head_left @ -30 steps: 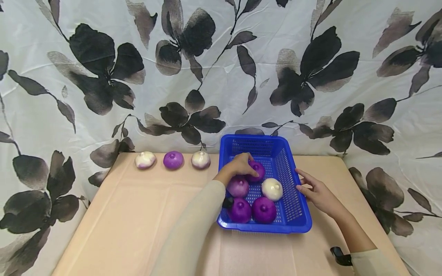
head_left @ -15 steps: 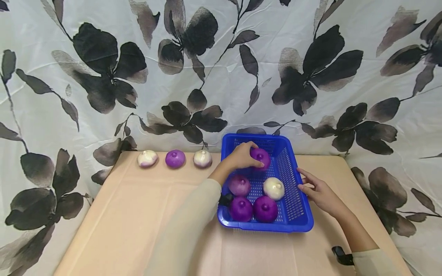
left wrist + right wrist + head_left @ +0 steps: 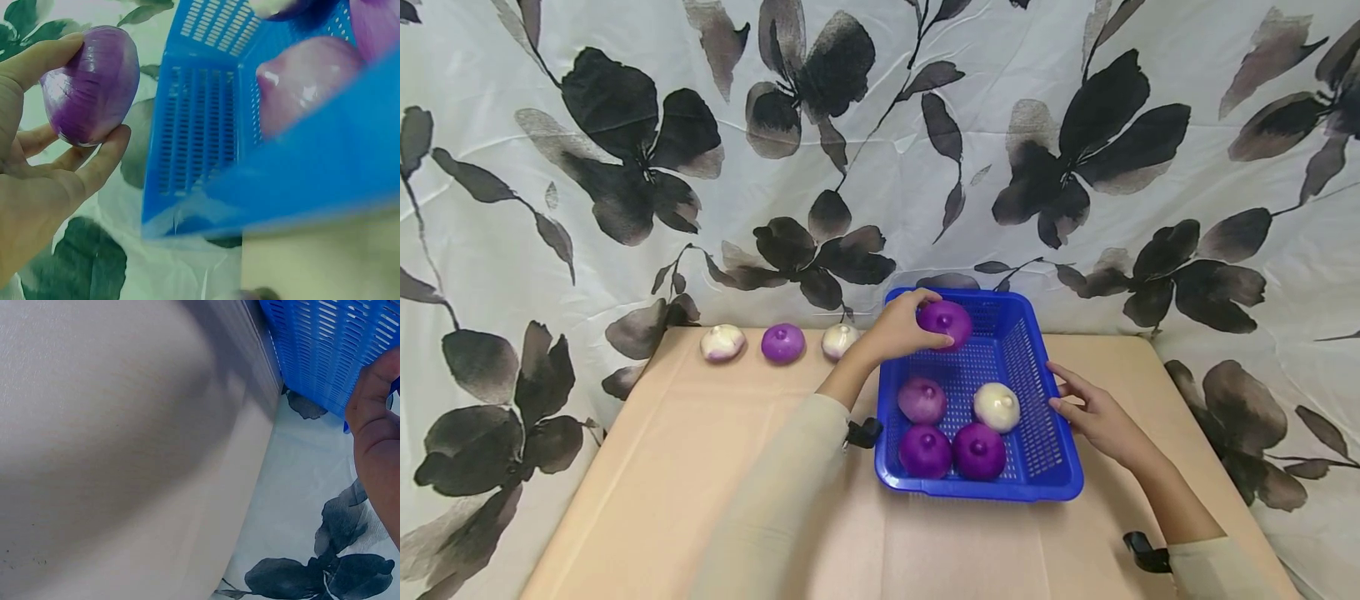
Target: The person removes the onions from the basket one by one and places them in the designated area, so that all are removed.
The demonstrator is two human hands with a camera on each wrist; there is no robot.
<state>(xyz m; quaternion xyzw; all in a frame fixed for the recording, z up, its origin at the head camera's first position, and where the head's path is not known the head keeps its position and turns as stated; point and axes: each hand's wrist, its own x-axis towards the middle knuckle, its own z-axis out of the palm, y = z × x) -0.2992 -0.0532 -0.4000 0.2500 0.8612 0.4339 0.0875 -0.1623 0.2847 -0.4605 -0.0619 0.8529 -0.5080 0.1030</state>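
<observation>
My left hand (image 3: 901, 327) grips a purple onion (image 3: 945, 325) between thumb and fingers, raised over the far left part of the blue basket (image 3: 1060, 479). In the left wrist view the onion (image 3: 94, 87) appears beside the basket's slotted wall (image 3: 200, 131), with the thumb on top and fingers beneath. My right hand (image 3: 1093, 421) holds the basket's right rim; in the right wrist view its curled fingers (image 3: 375, 394) meet the basket edge. Inside the basket lie a white onion (image 3: 997, 407), a paler purple onion (image 3: 922, 400) and two dark purple onions (image 3: 979, 452) near the front.
Left of the basket, a row along the table's back edge has a white-and-purple onion (image 3: 722, 342), a purple onion (image 3: 783, 343) and a whitish onion (image 3: 839, 340), partly covered by the left forearm. A floral curtain (image 3: 880, 150) hangs behind the peach-coloured table (image 3: 700, 467).
My left hand has lifted the purple onion from among the others, moving it toward the basket's back, then up and left. The right hand stays at the rim.
</observation>
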